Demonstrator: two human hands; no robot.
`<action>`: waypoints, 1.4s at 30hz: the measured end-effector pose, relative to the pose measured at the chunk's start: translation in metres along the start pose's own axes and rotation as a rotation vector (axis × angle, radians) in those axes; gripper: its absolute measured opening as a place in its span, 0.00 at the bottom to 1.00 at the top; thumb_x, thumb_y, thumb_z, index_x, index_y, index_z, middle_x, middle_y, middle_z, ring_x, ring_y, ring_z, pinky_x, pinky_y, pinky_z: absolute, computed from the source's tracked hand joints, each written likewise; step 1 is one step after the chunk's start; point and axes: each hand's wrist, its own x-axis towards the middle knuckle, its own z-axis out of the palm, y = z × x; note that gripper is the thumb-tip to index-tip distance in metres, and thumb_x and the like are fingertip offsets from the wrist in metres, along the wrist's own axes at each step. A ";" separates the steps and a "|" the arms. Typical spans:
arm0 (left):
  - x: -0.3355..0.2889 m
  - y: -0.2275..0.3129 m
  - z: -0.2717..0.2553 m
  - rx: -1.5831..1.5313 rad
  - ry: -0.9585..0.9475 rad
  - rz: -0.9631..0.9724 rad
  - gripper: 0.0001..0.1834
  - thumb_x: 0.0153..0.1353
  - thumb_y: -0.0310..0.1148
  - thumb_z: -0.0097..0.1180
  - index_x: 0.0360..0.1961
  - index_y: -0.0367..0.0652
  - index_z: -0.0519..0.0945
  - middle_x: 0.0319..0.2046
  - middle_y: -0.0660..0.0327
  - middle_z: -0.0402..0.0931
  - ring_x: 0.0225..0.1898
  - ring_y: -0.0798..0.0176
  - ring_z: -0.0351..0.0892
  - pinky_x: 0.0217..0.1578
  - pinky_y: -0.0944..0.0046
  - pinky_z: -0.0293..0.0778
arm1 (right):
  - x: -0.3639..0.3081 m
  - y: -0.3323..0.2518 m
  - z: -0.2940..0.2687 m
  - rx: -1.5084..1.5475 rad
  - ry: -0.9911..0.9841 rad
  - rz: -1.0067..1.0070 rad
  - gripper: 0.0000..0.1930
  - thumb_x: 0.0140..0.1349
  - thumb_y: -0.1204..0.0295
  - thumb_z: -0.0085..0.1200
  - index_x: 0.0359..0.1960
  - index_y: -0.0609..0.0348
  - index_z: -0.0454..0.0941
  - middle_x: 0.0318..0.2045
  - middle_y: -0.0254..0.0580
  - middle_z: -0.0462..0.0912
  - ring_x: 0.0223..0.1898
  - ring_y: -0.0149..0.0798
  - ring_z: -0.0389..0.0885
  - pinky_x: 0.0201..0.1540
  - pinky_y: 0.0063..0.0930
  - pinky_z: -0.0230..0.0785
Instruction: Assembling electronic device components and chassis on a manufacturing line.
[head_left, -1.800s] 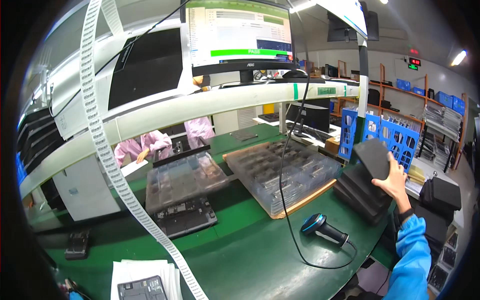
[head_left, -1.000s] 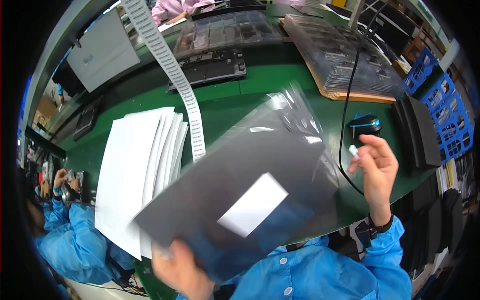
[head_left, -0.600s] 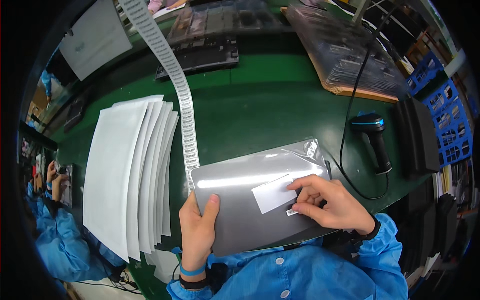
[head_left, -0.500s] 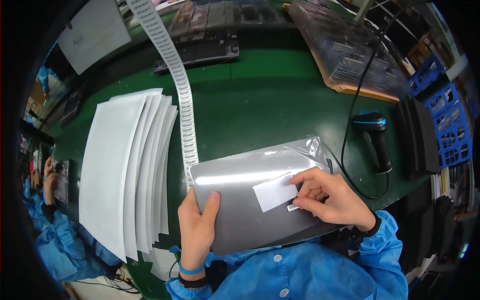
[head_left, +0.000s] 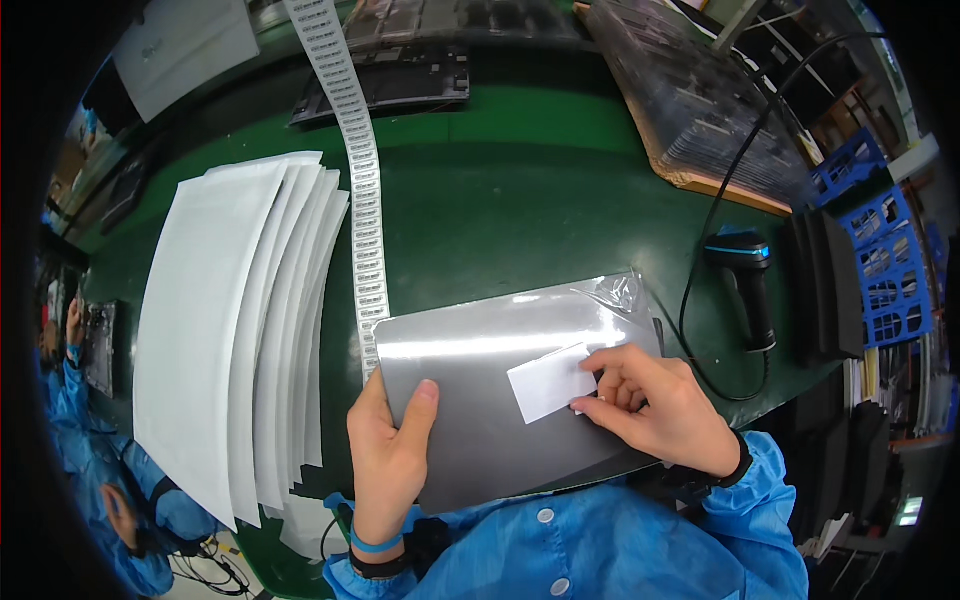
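Observation:
A flat grey panel (head_left: pixel 465 430), like a laptop lid, lies tilted in front of me under shiny clear film that is crumpled at its far right corner. My left hand (head_left: pixel 392 450) grips the panel's left edge, thumb on top and fingers underneath. On its right half sits a blank white label (head_left: pixel 540 385). My right hand (head_left: pixel 660 405) is curled at the label's right edge, index fingertip at the upper corner and thumb at the lower one. A tiny white piece by the thumb is mostly covered by it.
Left of the panel stands a fanned stack of white sheets (head_left: pixel 215 330); beside it runs a printed label strip (head_left: pixel 368 230). A corded scanner (head_left: pixel 745 285) stands right. Clear trays (head_left: pixel 690 110) on a board and an opened laptop base (head_left: pixel 420 80) lie farther back. Another person's hand (head_left: pixel 118 515) shows left.
My right thumb has moved up and left onto the white label's lower corner, covering most of the small printed tag that showed there. My left hand keeps its grip. The view has shifted slightly.

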 end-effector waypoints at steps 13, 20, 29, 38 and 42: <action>0.001 0.002 0.004 0.014 -0.018 0.019 0.16 0.72 0.31 0.54 0.52 0.28 0.76 0.40 0.53 0.82 0.41 0.66 0.78 0.45 0.66 0.74 | -0.036 0.128 -0.153 -0.099 0.579 0.402 0.20 0.60 0.65 0.68 0.45 0.68 0.77 0.32 0.41 0.80 0.27 0.29 0.79 0.31 0.22 0.73; -0.004 -0.003 0.002 0.009 0.029 0.016 0.16 0.71 0.32 0.54 0.52 0.28 0.76 0.41 0.53 0.82 0.42 0.67 0.78 0.46 0.66 0.74 | -0.049 0.059 -0.126 0.467 0.207 0.422 0.18 0.51 0.76 0.65 0.44 0.69 0.78 0.18 0.36 0.76 0.11 0.28 0.70 0.15 0.24 0.61; 0.006 0.004 0.005 -0.068 0.024 0.024 0.14 0.69 0.28 0.54 0.50 0.27 0.76 0.41 0.53 0.82 0.42 0.66 0.79 0.46 0.66 0.74 | -0.033 0.014 -0.110 0.041 -0.427 -0.062 0.17 0.45 0.72 0.75 0.33 0.66 0.81 0.26 0.51 0.86 0.26 0.52 0.85 0.30 0.36 0.75; -0.027 0.014 -0.009 -0.238 0.126 -0.055 0.28 0.63 0.29 0.58 0.64 0.33 0.72 0.57 0.51 0.75 0.59 0.55 0.73 0.60 0.57 0.70 | -0.026 0.001 -0.106 0.072 -0.627 0.211 0.15 0.62 0.64 0.68 0.34 0.66 0.81 0.16 0.35 0.79 0.18 0.29 0.77 0.24 0.27 0.69; -0.030 -0.016 -0.025 -0.692 0.066 -0.231 0.30 0.63 0.30 0.56 0.66 0.34 0.70 0.60 0.50 0.74 0.61 0.52 0.72 0.63 0.54 0.68 | -0.033 0.006 -0.105 0.132 -0.553 0.201 0.16 0.64 0.61 0.65 0.36 0.64 0.81 0.14 0.33 0.76 0.16 0.29 0.75 0.22 0.26 0.66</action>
